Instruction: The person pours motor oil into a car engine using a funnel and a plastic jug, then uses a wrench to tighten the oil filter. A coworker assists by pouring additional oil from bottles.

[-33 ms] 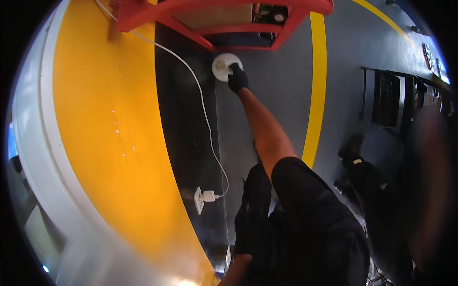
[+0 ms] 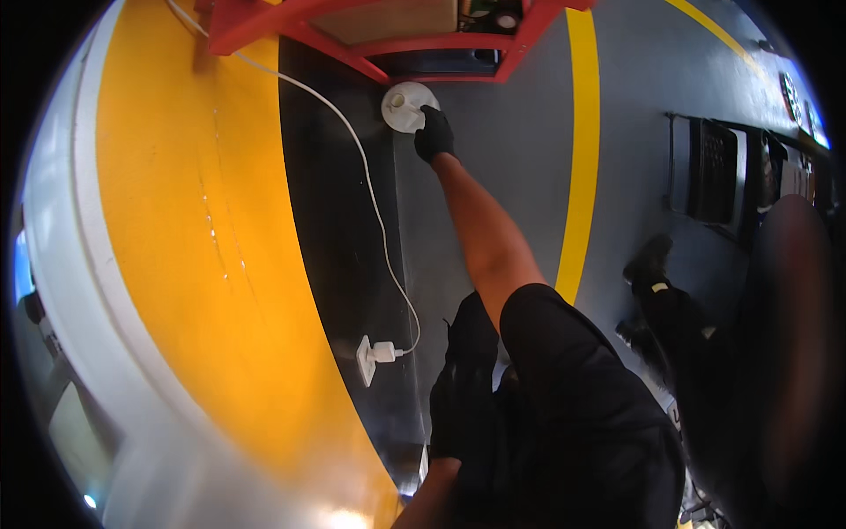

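Note:
My right hand, in a black glove, reaches forward with its fingers closed on the near right edge of a white round object with a small raised centre, low beside the red frame. My left hand, also black-gloved, is down at the bottom centre against my dark trousers; its fingers cannot be made out against the cloth. A white cable runs left of my right arm, down to a white plug in a socket plate.
A red frame stands ahead, a yellow wall panel at left. A yellow line runs along the grey floor. At right are a black metal rack and another person's dark-clothed leg and boot.
My right hand and the white round object sit slightly higher and further left in the picture, with more of the object's centre showing; the surroundings have shifted slightly up too.

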Demonstrator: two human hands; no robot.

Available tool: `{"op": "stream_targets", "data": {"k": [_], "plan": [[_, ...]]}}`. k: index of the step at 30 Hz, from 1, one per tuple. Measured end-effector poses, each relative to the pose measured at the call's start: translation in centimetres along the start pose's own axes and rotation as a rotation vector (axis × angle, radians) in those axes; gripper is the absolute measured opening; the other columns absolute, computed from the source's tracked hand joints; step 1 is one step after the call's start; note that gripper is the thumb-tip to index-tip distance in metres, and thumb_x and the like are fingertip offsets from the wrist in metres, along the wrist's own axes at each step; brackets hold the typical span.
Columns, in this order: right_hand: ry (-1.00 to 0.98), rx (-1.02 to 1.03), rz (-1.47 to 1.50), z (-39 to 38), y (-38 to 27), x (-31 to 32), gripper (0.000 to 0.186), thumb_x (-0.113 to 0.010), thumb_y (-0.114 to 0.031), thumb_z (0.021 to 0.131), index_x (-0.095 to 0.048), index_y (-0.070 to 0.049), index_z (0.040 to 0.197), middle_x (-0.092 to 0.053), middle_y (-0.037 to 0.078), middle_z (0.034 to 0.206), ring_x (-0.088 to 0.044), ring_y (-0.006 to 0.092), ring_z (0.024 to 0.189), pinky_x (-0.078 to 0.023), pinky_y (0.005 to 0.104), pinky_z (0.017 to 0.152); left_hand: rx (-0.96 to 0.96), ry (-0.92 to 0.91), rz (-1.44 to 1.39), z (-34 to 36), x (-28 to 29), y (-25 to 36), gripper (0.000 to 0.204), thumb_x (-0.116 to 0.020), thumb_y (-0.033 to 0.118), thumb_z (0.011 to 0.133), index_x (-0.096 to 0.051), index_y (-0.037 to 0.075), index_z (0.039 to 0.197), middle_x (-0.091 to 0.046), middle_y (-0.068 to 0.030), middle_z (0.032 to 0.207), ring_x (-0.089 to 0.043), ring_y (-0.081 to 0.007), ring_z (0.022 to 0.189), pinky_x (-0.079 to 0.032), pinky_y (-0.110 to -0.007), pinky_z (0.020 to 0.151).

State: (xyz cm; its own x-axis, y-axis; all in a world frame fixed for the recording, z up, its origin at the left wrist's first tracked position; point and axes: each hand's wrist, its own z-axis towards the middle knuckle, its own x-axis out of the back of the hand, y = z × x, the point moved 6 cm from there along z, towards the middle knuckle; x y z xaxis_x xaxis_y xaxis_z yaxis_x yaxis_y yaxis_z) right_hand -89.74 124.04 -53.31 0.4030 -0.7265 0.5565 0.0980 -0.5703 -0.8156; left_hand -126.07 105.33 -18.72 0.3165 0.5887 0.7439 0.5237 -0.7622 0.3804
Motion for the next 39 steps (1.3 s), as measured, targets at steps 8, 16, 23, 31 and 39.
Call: {"op": "stream_targets", "data": {"k": [8, 16, 23, 31, 39], "plan": [[-0.745, -0.498, -0.384, -43.8, 7.6, 19.9, 0.055, -0.053, -0.036, 0.099, -0.059, -0.002, 0.142, -0.057, 0.022, 0.148, -0.052, 0.0373, 0.138, -0.040, 0.0508, 0.116, -0.170, -0.050, 0.021, -6.2, -1.9, 2.1, 0.040, -0.060, 0.029, 0.097, -0.064, 0.003, 0.127, -0.065, -0.0271, 0.122, -0.063, -0.0456, 0.111, -0.050, -0.054, 0.095], [-0.206, -0.801, -0.364, -83.8, 3.3, 64.6, 0.041, -0.057, -0.036, 0.089, -0.071, -0.011, 0.118, -0.072, 0.017, 0.123, -0.067, 0.0367, 0.117, -0.053, 0.0506, 0.098, -0.668, -0.435, 0.428, -10.3, -8.5, 5.1, 0.033, -0.056, 0.033, 0.098, -0.070, 0.006, 0.110, -0.073, -0.0252, 0.101, -0.071, -0.0446, 0.096, -0.056, -0.055, 0.084], [1.255, -1.102, -0.077, -120.5, -4.1, 71.1, 0.026, -0.054, -0.026, 0.098, -0.070, -0.007, 0.106, -0.073, 0.018, 0.108, -0.067, 0.0420, 0.101, -0.055, 0.0494, 0.086, -1.240, -0.528, 1.023, -15.1, -10.0, 12.6, 0.018, -0.051, 0.017, 0.099, -0.067, 0.009, 0.096, -0.074, -0.0210, 0.093, -0.074, -0.0416, 0.084, -0.059, -0.053, 0.071], [2.101, -1.213, 1.071, -138.1, -0.7, 41.4, 0.010, -0.065, -0.014, 0.090, -0.062, -0.012, 0.080, -0.059, 0.003, 0.063, -0.055, 0.0134, 0.050, -0.042, 0.0298, 0.044, -1.416, -0.792, 1.056, -26.5, -23.3, 29.3, 0.022, -0.047, 0.018, 0.101, -0.066, 0.009, 0.102, -0.074, -0.0180, 0.102, -0.072, -0.0374, 0.098, -0.057, -0.050, 0.082], [1.884, -0.786, 1.963, -144.2, 7.8, 32.4, 0.027, -0.050, -0.025, 0.100, -0.069, -0.006, 0.102, -0.060, 0.010, 0.072, -0.059, 0.0246, 0.062, -0.047, 0.0439, 0.054, -0.984, -0.941, 0.390, -35.5, -43.8, 48.1, 0.030, -0.053, 0.030, 0.102, -0.069, 0.004, 0.100, -0.071, -0.0092, 0.088, -0.066, -0.0221, 0.078, -0.052, -0.038, 0.075]]}}
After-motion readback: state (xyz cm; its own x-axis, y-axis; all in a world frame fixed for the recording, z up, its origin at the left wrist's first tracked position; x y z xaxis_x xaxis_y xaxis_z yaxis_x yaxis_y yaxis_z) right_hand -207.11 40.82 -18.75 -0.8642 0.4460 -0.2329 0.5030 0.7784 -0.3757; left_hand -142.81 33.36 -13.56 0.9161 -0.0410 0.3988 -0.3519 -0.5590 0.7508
